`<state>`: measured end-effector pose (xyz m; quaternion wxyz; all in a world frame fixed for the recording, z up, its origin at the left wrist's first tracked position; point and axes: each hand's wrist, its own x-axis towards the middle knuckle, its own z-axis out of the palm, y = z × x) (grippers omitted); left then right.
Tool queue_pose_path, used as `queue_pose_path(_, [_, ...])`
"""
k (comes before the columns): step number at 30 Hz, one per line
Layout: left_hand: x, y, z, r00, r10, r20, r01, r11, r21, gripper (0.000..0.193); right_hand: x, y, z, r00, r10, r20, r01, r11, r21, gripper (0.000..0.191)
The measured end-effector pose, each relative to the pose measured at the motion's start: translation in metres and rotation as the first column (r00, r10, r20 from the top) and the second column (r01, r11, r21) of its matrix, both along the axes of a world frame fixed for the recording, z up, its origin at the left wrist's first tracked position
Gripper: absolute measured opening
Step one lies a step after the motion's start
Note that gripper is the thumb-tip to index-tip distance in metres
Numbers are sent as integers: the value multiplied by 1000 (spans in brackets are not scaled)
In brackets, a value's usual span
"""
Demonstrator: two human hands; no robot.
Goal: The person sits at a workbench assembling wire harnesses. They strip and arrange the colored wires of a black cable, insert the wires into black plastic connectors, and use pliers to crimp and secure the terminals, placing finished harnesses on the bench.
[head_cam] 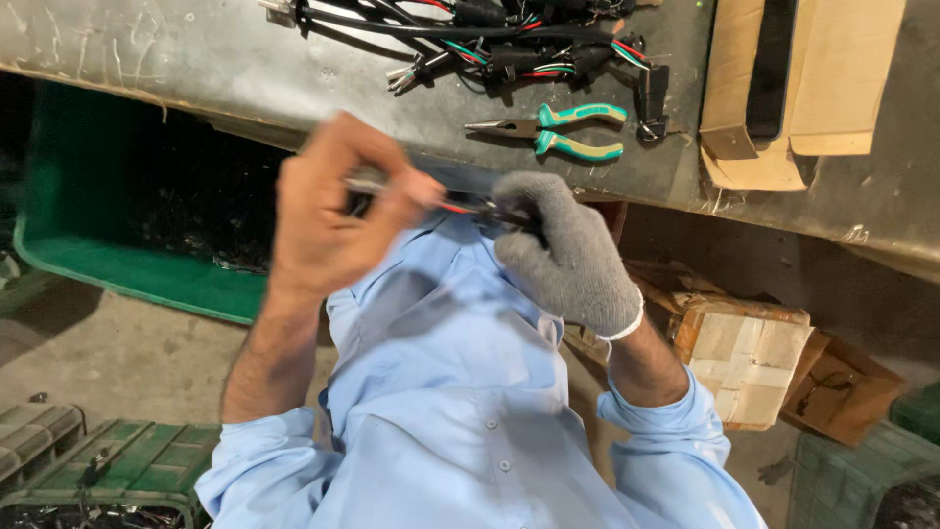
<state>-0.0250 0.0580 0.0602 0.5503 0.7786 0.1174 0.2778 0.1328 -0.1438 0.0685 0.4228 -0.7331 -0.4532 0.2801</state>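
The view looks down past a light-blue buttoned shirt (460, 411) at 2 hands raised in front of a worn grey metal counter (196, 49).

The left hand (328, 211) is bare, blurred w/ motion; its fingers are curled together and pinched on a small silvery part (367, 181), prob. a terminal or tool tip, too smeared to tell which. The right hand (568, 250) wears a grey knitted glove w/ a white cuff; its grip is clamped on a thin black wire piece w/ a red strand (480, 208) that runs between the 2 hands. Judging by the pose, the gloved hand steadies the wire while the bare fingers do the fine work; bare skin likely gives better feel on small parts. So the wire piece sits in mid-air, held at both ends, just below the counter edge.

On the counter, well above the hands:
- needle-nose pliers w/ teal-and-grey handles (558, 129), lying flat, tip pointing left, within easy reach
- a bundle of black cable harness w/ red, green & white strands (490, 44) near the far edge
- a small black connector block (651, 103) just beside the pliers' handles
- a torn brown cardboard box (813, 88) holding a long black item, to the right

Below the counter: a green plastic bin (88, 225) at left w/ dark scraps inside, a taped cardboard parcel (744, 353) at right on the floor, and green crates (98, 460) at the lower corners.
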Motion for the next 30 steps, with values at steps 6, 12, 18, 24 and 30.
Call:
queue_pose_path(6, [-9, 4, 6, 944, 204, 258, -110, 935, -336, 21, -3, 9, -5, 952, 111, 284, -145, 984, 101, 17])
queue_pose_path(12, [-10, -4, -32, 974, 81, 213, 84, 743, -664, 75, -4, 3, -34, 878, -155, -454, 143, 988, -61, 13])
queue_pose_path(18, [-5, -74, -96, 950, -214, -225, 119, 920, -372, 42, -14, 0, -54, 905, -227, -360, 243, 970, -1, 14])
queue_pose_path(24, [-5, -80, -99, 972, -162, -169, 47, 843, -536, 40, -24, -14, -59, 931, -237, -278, 264, 963, 62, 20])
queue_pose_path(30, [-8, -74, -92, 919, -293, -265, 136, 864, -485, 38, -23, -10, -62, 952, -231, -199, 235, 972, -2, 24])
